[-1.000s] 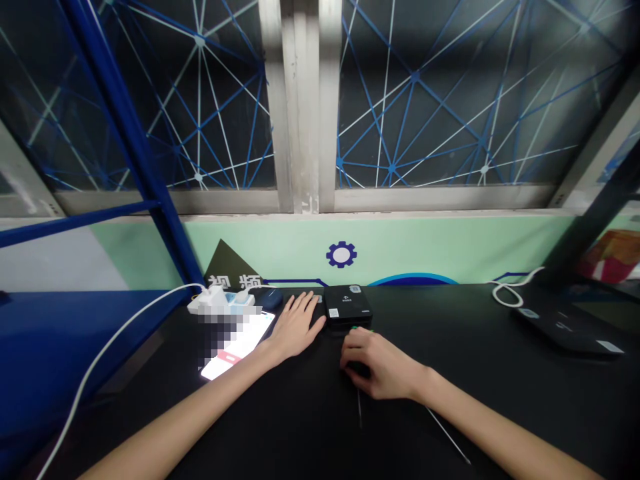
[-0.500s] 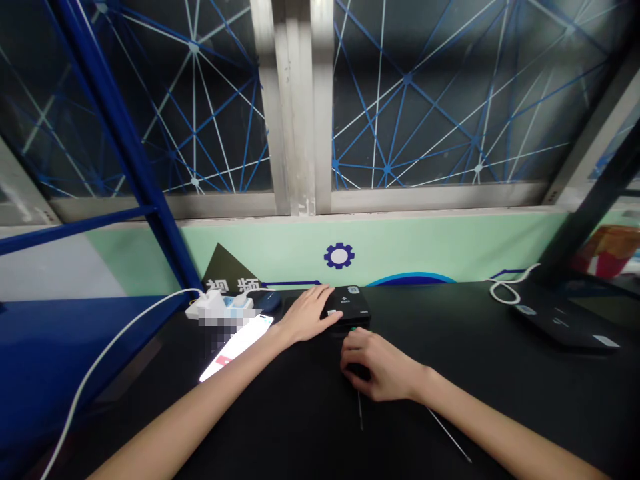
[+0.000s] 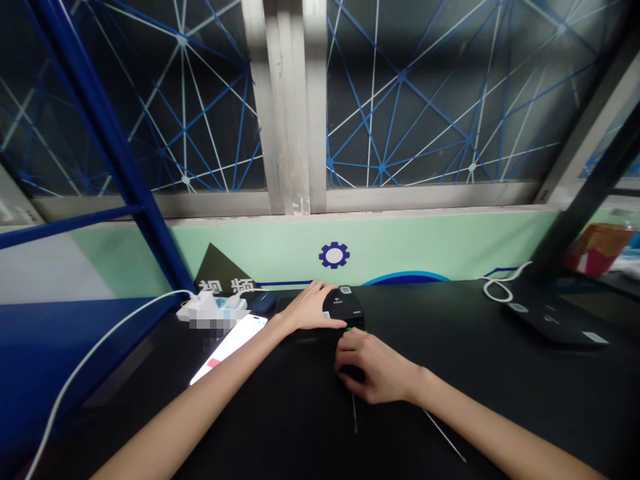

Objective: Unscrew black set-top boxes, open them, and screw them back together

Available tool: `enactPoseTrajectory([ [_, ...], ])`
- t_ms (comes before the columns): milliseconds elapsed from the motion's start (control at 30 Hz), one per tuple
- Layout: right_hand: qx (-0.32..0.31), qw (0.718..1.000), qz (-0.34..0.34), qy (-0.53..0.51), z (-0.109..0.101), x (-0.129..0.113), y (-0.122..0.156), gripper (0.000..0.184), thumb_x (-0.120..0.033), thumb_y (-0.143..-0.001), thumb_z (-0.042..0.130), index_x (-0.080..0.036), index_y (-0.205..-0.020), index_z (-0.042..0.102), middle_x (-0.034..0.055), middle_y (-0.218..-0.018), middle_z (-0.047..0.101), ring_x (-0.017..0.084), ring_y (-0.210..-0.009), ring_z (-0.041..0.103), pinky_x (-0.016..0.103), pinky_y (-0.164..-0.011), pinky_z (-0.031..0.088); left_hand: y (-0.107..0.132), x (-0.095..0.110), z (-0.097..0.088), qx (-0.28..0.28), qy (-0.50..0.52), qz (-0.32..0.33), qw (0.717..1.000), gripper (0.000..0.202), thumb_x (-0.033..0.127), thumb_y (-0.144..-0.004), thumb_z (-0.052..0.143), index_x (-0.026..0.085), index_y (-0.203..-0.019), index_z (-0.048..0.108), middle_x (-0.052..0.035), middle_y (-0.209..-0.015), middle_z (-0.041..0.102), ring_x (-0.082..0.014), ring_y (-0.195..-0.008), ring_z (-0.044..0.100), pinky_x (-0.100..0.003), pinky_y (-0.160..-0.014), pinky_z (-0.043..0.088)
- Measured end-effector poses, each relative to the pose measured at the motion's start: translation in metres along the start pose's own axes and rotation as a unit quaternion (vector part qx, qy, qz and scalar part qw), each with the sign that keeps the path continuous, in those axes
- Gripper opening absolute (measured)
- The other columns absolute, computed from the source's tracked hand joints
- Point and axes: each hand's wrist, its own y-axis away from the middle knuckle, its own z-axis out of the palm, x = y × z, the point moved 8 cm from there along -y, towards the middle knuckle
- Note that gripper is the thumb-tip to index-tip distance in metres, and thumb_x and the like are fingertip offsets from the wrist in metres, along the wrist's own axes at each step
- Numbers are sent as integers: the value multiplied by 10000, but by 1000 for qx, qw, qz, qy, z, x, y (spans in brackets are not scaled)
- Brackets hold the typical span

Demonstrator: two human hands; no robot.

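Note:
My left hand (image 3: 311,308) rests on the left part of a small black box (image 3: 349,307) at the back of the black table (image 3: 500,373), fingers curled over its top and thumb along its front edge. My right hand (image 3: 373,370) lies closed on the table just in front of the box, around a dark tool with a green tip (image 3: 356,330). A thin metal shaft (image 3: 354,413) sticks out toward me from under that hand.
A lit phone (image 3: 227,345) lies left of my left arm. Behind it sit a white power strip (image 3: 213,308) with a white cable (image 3: 90,360) and a dark oval mouse (image 3: 263,302). A flat black device (image 3: 555,320) and a coiled white cable (image 3: 495,287) lie far right.
My left hand has slid right from the table onto the black box and closed over it. My right hand has stayed in place. The view has shifted slightly.

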Motion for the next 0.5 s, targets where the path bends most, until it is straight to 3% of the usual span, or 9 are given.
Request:
enactPoseTrajectory([
  [300, 13, 1000, -2, -4, -2, 1, 1, 87, -156, -818, 604, -201, -848, 672, 50, -870, 671, 203, -851, 605, 347, -831, 442, 35, 2, -22, 35, 31, -32, 998, 797, 558, -659, 787, 234, -1331, 509, -89, -1228, 551, -307, -1195, 504, -440, -1019, 445],
  [500, 59, 998, -20, 3, -5, 0, 5, 225, -158, -851, 558, -197, -630, 571, 31, -722, 640, 171, -689, 567, 313, -667, 419, 74, 9, -40, 71, 37, -67, 995, 736, 486, -657, 801, 254, -1299, 524, -73, -1247, 523, -295, -1194, 483, -462, -1026, 435],
])
